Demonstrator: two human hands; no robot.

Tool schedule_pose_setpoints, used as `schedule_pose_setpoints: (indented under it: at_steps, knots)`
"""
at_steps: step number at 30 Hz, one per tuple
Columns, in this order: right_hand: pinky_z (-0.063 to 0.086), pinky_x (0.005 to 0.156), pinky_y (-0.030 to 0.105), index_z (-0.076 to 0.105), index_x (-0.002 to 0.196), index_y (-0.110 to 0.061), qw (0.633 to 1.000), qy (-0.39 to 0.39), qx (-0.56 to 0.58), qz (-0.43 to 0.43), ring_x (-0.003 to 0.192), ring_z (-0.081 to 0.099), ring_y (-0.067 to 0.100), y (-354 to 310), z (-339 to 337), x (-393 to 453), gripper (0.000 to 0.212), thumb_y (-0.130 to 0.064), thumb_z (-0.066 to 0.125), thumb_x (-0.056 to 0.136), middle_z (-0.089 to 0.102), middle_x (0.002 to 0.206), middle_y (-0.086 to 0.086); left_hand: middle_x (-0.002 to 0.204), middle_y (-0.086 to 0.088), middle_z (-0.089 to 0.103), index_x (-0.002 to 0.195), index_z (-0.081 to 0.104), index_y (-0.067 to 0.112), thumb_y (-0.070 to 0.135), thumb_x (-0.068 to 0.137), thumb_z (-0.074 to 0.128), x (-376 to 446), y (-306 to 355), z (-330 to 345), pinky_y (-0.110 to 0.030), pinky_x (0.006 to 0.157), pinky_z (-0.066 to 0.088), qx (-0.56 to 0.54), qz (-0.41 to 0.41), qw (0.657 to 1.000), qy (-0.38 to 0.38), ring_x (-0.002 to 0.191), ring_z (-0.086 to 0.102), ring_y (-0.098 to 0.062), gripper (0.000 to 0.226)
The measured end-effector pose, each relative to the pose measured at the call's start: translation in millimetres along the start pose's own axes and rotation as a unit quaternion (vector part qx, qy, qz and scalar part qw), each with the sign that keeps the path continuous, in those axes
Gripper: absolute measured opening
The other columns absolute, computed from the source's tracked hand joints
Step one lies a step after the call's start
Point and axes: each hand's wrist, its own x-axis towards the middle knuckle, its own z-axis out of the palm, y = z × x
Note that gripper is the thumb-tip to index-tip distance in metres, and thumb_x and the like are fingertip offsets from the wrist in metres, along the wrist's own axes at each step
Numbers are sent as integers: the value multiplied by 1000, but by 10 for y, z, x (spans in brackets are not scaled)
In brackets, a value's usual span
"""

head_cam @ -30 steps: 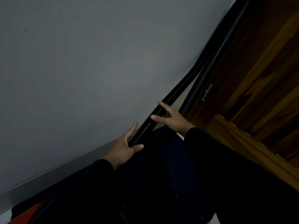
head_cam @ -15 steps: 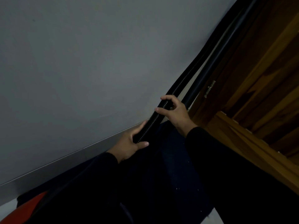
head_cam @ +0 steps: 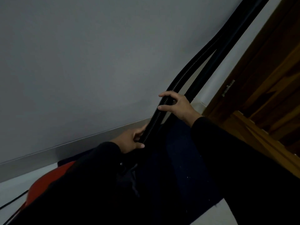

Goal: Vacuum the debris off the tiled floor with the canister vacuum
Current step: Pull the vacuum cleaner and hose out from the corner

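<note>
At the lower left, a red canister body shows partly behind a dark sleeve, sitting on the pale floor with a thin black cord trailing off toward the left edge. A grey skirting strip runs along the foot of the plain wall. The left hand is wrapped around the lower stretch of the ribbed black hose, fingers curled over it. The hose's long axis rises diagonally from lower left to upper right, alongside a smooth black tube leaning the same way. The right hand grasps the hose higher up, thumb and fingers around it. A dark blue mat lies below. Brown wooden panelling fills the right side.
</note>
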Motion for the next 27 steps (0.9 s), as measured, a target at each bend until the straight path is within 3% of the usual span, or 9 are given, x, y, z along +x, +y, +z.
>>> schedule_pose_setpoints:
  at_steps: [5, 7, 9, 11, 15, 17, 20, 24, 27]
  knots:
    - [38, 107, 28, 69, 114, -34, 992, -98, -60, 48, 119, 51, 11, 39, 279, -98, 54, -19, 88, 66, 60, 128, -7, 135, 13, 49, 147, 24, 31, -13, 81, 58, -151, -198, -2, -18, 109, 29, -7, 3, 996, 84, 127, 45, -6, 87]
    - [45, 105, 39, 69, 105, -38, 995, -78, -52, 47, 114, 58, 16, 117, 387, -168, 51, -26, 90, 60, 65, 117, -6, 138, 10, 50, 146, 27, 33, -12, 80, 58, -177, -256, -9, -27, 114, 28, -9, 7, 994, 106, 128, 45, -6, 86]
    - [46, 104, 45, 70, 94, -40, 997, -36, -50, 38, 112, 60, 18, 151, 447, -200, 42, -30, 90, 59, 67, 110, -7, 140, 8, 50, 145, 29, 35, -13, 81, 57, -199, -272, 22, -26, 113, 28, -14, 17, 994, 108, 129, 45, -6, 85]
    - [45, 103, 48, 70, 83, -46, 998, -3, -57, 40, 110, 61, 19, 152, 486, -197, 39, -48, 87, 49, 69, 106, -10, 139, 9, 51, 144, 28, 40, -11, 81, 59, -197, -278, 40, -23, 112, 27, -3, 22, 994, 111, 128, 45, -6, 86]
    - [45, 102, 51, 68, 81, -54, 997, 17, -63, 32, 106, 63, 19, 234, 523, -160, 44, -64, 77, 39, 71, 101, -11, 136, 10, 54, 144, 26, 41, 1, 82, 65, -200, -259, 1, -17, 105, 28, 75, 13, 991, 113, 126, 48, -8, 83]
    - [45, 101, 50, 68, 80, -53, 997, 19, -70, 24, 106, 63, 20, 213, 524, -181, 39, -61, 80, 44, 71, 102, -10, 135, 8, 56, 145, 25, 40, 8, 82, 67, -221, -259, -31, -19, 103, 30, 118, -2, 988, 102, 125, 50, -11, 82]
    - [45, 101, 38, 67, 78, -47, 996, 23, -81, 19, 109, 60, 18, 167, 510, -211, 29, -37, 88, 61, 70, 108, -5, 138, 4, 54, 147, 25, 35, 15, 81, 71, -394, -338, -145, -24, 108, 31, 170, -38, 983, 53, 127, 48, -15, 83]
    - [42, 92, 24, 69, 91, -32, 998, 27, -59, -2, 106, 58, 13, 166, 532, -213, 31, -24, 87, 68, 67, 107, -4, 137, 3, 55, 147, 26, 30, 16, 76, 77, -738, -436, -329, -24, 109, 32, 142, -82, 986, -31, 125, 51, -12, 89]
    - [49, 95, 32, 70, 91, -32, 998, 40, -57, -4, 107, 62, 19, 160, 595, -229, 31, -24, 88, 67, 68, 109, 0, 137, 5, 54, 145, 29, 34, 17, 73, 80, -881, -423, -437, -28, 110, 33, 176, -101, 978, -53, 125, 51, -12, 90]
